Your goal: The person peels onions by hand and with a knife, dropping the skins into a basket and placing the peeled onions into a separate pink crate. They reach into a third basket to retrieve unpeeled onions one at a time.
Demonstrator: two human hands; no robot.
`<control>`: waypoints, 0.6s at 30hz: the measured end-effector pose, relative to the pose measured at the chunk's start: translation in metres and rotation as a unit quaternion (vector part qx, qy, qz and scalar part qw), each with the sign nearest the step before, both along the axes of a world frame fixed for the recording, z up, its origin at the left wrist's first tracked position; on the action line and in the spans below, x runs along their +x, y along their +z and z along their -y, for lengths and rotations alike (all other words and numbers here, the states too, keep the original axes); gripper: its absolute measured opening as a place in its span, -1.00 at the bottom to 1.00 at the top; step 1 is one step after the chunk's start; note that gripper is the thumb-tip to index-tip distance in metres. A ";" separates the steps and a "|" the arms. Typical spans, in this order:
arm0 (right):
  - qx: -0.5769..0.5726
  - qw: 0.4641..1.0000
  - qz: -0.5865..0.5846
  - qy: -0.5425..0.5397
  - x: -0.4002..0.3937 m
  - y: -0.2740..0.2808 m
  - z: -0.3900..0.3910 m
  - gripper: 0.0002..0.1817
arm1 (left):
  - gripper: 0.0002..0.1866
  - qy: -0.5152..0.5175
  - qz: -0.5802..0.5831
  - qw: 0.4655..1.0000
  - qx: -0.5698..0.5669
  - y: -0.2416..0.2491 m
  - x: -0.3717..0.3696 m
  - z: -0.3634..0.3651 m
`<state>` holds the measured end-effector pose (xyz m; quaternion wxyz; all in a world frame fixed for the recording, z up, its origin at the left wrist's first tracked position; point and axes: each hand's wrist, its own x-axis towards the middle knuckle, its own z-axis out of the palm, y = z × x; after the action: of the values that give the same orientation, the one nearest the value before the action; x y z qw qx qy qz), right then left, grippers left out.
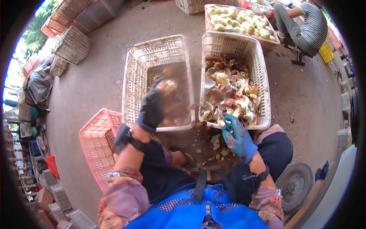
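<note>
My left hand (151, 107) wears a dark glove and reaches over the white crate (131, 76) in front of me, its fingers closed around a pale round fruit (169, 86) that is blurred by motion. My right hand (238, 138) wears a blue glove and grips a small knife (224, 119), blade pointing toward the second white crate (263, 76), which is filled with shells and peel scraps (230, 93). Loose peel bits (215, 143) lie on the ground between my knees.
A pink crate (97, 147) stands on the ground at my left. Behind the white crates sits a pink crate of peeled pale fruit (240, 21), with another person in a striped shirt (303, 24) seated beside it. Stacked crates (72, 34) line the far left. A wheel (295, 185) lies at my right.
</note>
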<state>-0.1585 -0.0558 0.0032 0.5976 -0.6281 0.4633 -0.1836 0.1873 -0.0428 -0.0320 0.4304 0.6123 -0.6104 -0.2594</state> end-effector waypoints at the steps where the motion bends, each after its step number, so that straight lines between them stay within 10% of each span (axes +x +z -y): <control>1: -0.047 0.997 -0.048 0.034 0.000 -0.008 -0.004 -0.57 | -0.44 0.030 0.018 0.999 -0.012 0.020 -0.021 -0.015; 2: -0.152 0.988 -0.006 0.018 -0.002 -0.027 -0.008 -0.61 | -0.44 0.024 0.021 0.999 -0.013 0.014 -0.036 -0.029; 5: -0.276 0.961 -0.011 0.022 -0.005 -0.007 -0.026 -0.66 | -0.43 0.112 -0.529 0.840 0.046 0.002 -0.082 -0.059; 7: -0.242 0.970 0.006 0.018 -0.005 0.014 -0.048 -0.67 | -0.47 0.134 -0.191 0.972 0.041 -0.012 -0.097 -0.077; 13: -0.357 0.934 -0.011 -0.026 0.016 0.012 -0.095 -0.65 | -0.44 -0.027 -0.351 0.932 0.082 0.017 -0.142 -0.099; 15: -0.352 0.933 -0.069 -0.021 0.015 0.015 -0.098 -0.60 | -0.43 -0.012 -0.116 0.989 0.094 0.002 -0.141 -0.098; 17: -0.378 0.904 -0.182 0.084 0.011 0.017 -0.103 -0.50 | -0.71 0.087 0.216 0.956 -0.181 -0.024 -0.138 -0.094; 18: -0.383 0.904 -0.174 0.078 0.008 0.011 -0.104 -0.45 | -0.57 0.060 -0.168 0.984 -0.022 -0.031 -0.138 -0.094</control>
<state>-0.1505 0.0486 0.0143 0.2331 -0.8649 0.4029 -0.1879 0.0492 0.0510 -0.0632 0.5544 0.5860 -0.4976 -0.3190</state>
